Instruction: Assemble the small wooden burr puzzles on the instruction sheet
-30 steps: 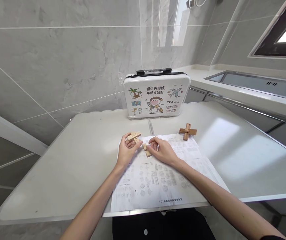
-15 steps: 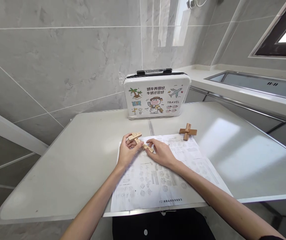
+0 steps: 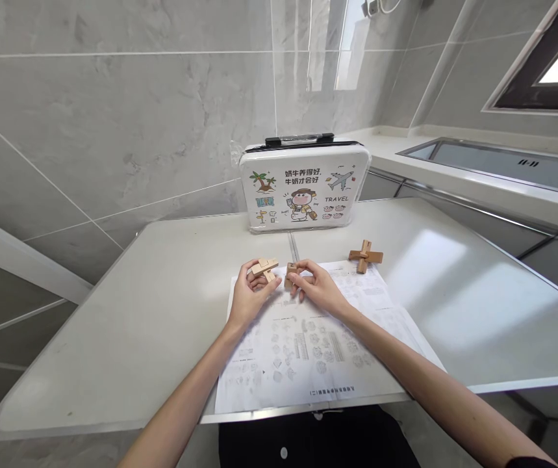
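My left hand (image 3: 249, 294) grips joined pale wooden puzzle pieces (image 3: 264, 266), held above the upper left of a printed sheet (image 3: 303, 377). Just to its right, my right hand (image 3: 318, 286) pinches a single notched wooden puzzle piece (image 3: 289, 274), turned roughly upright and apart from the joined ones. Part of that piece is hidden behind the fingers. A darker brown wooden cross-shaped puzzle (image 3: 365, 256) lies at the sheet's upper right corner, touched by neither hand.
A white carry case (image 3: 303, 188) with cartoon prints and a black handle stands at the table's back, against the grey tiled wall. The light folding table (image 3: 162, 325) has a seam down its middle. A counter with a sink (image 3: 503, 169) is at the right.
My right hand has drawn its wooden piece away from the joined pieces and turned it from slanting to upright. My left hand has stayed nearly still.
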Available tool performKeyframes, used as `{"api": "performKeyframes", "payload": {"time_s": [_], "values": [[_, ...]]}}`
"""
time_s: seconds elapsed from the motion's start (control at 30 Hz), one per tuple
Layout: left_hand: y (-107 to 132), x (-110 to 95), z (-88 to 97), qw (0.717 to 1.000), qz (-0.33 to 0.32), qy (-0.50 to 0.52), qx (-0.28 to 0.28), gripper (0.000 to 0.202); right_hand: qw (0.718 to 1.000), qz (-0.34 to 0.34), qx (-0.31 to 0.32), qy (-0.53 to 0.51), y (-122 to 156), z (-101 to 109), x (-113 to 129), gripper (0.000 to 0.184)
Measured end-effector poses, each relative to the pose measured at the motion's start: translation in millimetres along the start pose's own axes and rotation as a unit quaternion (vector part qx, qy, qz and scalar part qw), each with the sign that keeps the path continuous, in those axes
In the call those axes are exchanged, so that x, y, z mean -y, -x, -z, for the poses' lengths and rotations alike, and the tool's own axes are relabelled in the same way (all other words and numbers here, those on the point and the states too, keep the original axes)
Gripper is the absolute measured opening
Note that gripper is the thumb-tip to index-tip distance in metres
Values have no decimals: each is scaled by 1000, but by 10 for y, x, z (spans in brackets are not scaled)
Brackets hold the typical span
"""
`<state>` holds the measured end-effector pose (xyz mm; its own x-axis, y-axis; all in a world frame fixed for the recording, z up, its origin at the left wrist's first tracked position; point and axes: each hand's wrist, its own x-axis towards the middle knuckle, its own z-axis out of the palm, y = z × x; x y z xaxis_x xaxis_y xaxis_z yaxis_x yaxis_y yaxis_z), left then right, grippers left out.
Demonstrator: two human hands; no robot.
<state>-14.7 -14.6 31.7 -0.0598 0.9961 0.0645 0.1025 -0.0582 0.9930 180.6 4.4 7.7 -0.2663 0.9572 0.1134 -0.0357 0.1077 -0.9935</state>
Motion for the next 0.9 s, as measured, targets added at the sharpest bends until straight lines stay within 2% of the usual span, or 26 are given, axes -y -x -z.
{"api": "performKeyframes", "payload": {"time_s": [0.13, 0.23, 0.37, 0.53, 0.73, 0.9], "values": [[6, 6, -23, 1000, -15, -4, 15, 73, 1000, 25, -2, 19, -1, -19, -37, 40], [13, 4, -27, 999, -36, -21, 19, 70, 995, 57, -2, 86, 31, -33, -16, 31], [24, 15, -10, 995, -67, -78, 20, 67, 977, 105, -7, 186, 75, -35, 11, 23], [31, 44, 5, 988, -95, -117, 24, 66, 958, 131, -15, 255, 91, -6, -14, 23], [48, 11, 6, 983, -110, -147, 28, 66, 954, 161, -14, 253, 104, 20, 24, 18], [53, -3, 9, 980, -114, -163, 18, 67, 961, 151, -18, 231, 89, 26, 23, 18]]}}
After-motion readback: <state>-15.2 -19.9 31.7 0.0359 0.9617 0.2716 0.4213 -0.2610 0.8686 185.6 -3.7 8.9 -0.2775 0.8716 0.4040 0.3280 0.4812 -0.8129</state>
